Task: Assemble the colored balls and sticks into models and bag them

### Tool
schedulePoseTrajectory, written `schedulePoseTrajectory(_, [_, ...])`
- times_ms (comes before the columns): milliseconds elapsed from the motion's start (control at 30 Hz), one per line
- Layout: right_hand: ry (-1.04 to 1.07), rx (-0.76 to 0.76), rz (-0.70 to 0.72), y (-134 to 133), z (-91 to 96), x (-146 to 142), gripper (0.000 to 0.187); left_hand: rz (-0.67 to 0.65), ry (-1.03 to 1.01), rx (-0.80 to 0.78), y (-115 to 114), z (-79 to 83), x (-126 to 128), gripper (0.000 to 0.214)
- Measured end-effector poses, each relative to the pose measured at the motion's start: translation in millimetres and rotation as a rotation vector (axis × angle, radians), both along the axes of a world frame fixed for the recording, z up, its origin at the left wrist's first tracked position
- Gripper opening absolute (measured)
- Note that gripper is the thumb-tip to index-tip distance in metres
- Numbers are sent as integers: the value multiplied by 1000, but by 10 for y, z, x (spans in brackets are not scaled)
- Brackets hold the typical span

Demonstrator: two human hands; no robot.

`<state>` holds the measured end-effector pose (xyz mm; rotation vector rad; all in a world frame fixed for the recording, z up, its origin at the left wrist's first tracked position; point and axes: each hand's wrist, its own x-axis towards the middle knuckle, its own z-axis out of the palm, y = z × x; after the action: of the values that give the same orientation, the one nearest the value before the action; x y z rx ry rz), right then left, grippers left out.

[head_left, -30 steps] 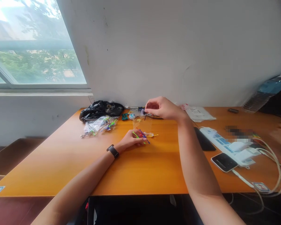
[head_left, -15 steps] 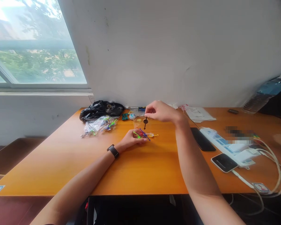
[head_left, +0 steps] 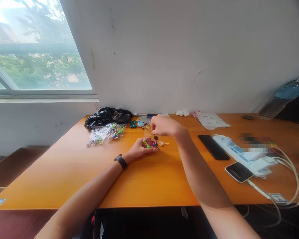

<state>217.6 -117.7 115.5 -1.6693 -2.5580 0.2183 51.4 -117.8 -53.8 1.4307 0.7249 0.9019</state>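
My left hand [head_left: 139, 148], with a black band on its wrist, rests on the table, its fingers curled round a small bunch of coloured plastic pieces [head_left: 151, 143]. Green, red and blue parts stick out of the bunch. Above them, my right hand [head_left: 165, 125] pinches the top of a thin black plastic stick with a round disc [head_left: 156, 137]. The stick's lower end is down among the coloured pieces; whether it touches them I cannot tell. Just right of the bunch lies a yellow piece with a clear part [head_left: 161, 143].
Behind my left hand lie a clear bag of coloured pieces [head_left: 106, 133] and a black plastic bag [head_left: 107, 116]. On the right are a black phone [head_left: 213, 147], a white power strip [head_left: 233, 151], a white device [head_left: 239, 172] with cables, and a large water bottle [head_left: 281, 99].
My right hand has moved down and slightly left, lowering the black stick to the coloured pieces. My left hand has stayed nearly still.
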Motion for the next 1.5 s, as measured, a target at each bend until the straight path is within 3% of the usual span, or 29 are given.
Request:
schedulePoseTrajectory(167, [-44, 18, -31, -67, -3, -132, 24, -39, -19, -8, 8, -5, 7, 43])
schedulePoseTrajectory(367, [98, 155, -54, -72, 35, -7, 34, 33, -30, -29, 2, 2, 18, 42])
schedulePoseTrajectory(500, [291, 384, 19, 22, 68, 135, 22, 145, -212, -157, 156, 8, -68, 49])
schedulePoseTrajectory(567, [381, 412, -1, 116, 53, 223, 21, 217, -374, -253, 289, 19, -167, 52])
schedulePoseTrajectory(633, [397, 300, -46, 241, -3, 324, 27, 294, -481, -272, 411, 28, -279, 55])
schedulePoseTrajectory(700, [293, 70, -67, 383, -105, 418, 21, 354, -460, -258, 489, 24, -366, 58])
schedulePoseTrajectory(767, [143, -207, -21, 521, -256, 483, 12, 400, -395, -243, 519, 3, -400, 60])
schedulePoseTrajectory(867, [134, -442, 62, 690, -565, 490, 18, 428, -341, -202, 506, -41, -362, 57])
schedulePoseTrajectory(1000, [164, -498, 80, 841, -980, 367, 25, 421, -310, -115, 477, -91, -270, 51])
schedulePoseTrajectory(1100, [222, -498, 81, 913, -1123, 309, 25, 444, -287, -78, 479, -114, -245, 51])
schedulePoseTrajectory(1333, [472, -403, 101, 952, -918, 543, 15, 325, -180, -105, 411, -96, -248, 53])
schedulePoseTrajectory(1500, [902, -120, -27, 847, -556, 721, 32, 142, -154, -58, 261, -114, -95, 52])
